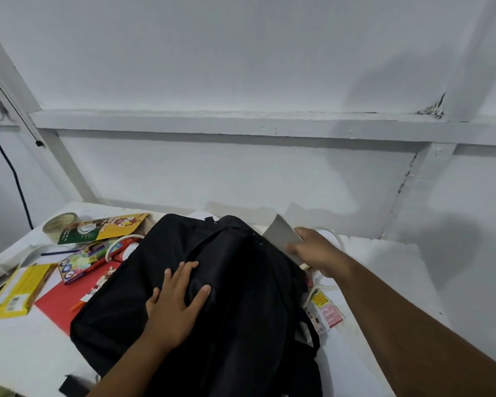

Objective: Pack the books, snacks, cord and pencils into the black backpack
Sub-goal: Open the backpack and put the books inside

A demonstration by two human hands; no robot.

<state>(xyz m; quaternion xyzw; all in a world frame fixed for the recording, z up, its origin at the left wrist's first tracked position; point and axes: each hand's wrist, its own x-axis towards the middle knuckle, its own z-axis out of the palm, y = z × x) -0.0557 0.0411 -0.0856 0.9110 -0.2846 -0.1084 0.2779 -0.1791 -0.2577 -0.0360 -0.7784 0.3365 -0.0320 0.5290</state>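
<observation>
The black backpack lies on the white table. My left hand rests flat on its front with the fingers spread. At the bag's right side my right hand grips a thin grey book, tilted up against the bag's edge. A box of coloured pencils and a red book lie left of the bag, partly under it. A yellow box lies further left. A green-and-yellow snack pack sits behind them. Pink and yellow snack packets lie right of the bag. A white cord loops behind my right hand.
A roll of tape stands at the back left corner. A white power strip lies at the left edge. The white wall rises just behind the table. A dark cable hangs on the left wall.
</observation>
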